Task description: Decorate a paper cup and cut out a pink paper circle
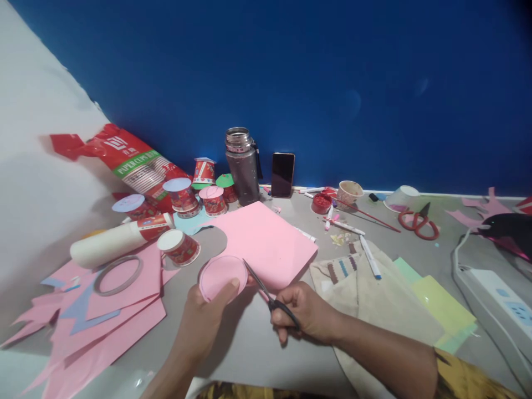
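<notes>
We look down on a grey table (253, 357) with a pink paper circle (218, 271) held above its middle, a little toward the near edge. The left hand (203, 318) pinches the circle, thumb flat on top and fingers tucked beneath, with the fingertips showing just past its right rim. The left forearm comes up from the near edge, wrist angled to the right. The right hand (310, 310) is closed around the handles of dark scissors (272, 303), fingers curled; which finger sits in which loop we cannot tell. Its forearm slants in from the near right corner, ending in a yellow patterned sleeve (465, 368). The blades point away from us and leftward, their tips at the circle's right rim; we cannot tell how far they are parted. Behind, toward the back edge, lies a larger pink sheet (270, 241). To trim cleanly, we would judge it best to hold the scissors steady and turn the paper into them — short snips along the curve, left fingertips kept clear of the blades.
</notes>
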A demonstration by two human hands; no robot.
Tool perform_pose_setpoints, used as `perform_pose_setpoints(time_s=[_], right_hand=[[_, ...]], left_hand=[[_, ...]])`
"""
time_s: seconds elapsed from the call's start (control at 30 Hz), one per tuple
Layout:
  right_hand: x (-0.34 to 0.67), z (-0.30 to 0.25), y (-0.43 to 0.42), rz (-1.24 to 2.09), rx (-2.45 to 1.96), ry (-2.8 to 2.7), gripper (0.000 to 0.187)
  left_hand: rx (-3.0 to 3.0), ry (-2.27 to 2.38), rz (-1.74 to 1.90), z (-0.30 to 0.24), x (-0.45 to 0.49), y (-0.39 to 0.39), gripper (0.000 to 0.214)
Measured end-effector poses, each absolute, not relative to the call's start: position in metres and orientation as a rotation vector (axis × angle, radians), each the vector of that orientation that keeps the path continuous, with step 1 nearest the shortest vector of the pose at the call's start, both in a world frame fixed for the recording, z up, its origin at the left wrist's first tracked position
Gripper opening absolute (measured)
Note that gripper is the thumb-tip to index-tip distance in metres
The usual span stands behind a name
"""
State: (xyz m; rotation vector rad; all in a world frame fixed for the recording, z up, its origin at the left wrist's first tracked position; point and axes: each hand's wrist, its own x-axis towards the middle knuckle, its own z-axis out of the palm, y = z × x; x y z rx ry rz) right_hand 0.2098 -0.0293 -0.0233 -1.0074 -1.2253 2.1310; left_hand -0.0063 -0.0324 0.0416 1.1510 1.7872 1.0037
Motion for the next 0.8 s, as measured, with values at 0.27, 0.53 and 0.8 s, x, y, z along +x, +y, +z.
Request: perform_pose_setpoints(time_s=[0.27, 0.53, 0.8], right_hand=[[0.205, -0.021, -0.035, 2.072, -1.142, -1.197, 0.057], [0.205, -0.026, -0.033, 2.087, -1.087, -1.193, 0.058], [0.205, -0.022, -0.031, 2.078, -1.070, -1.181, 0.057]], left_hand=[[1.187, 1.719, 0.986, 0.030, -0.022, -0.024, 0.047], [1.136, 1.523, 0.968, 0.039, -0.019, -0.021, 0.039], [1.054, 1.543, 1.068, 0.040, -0.016, -0.022, 0.036]])
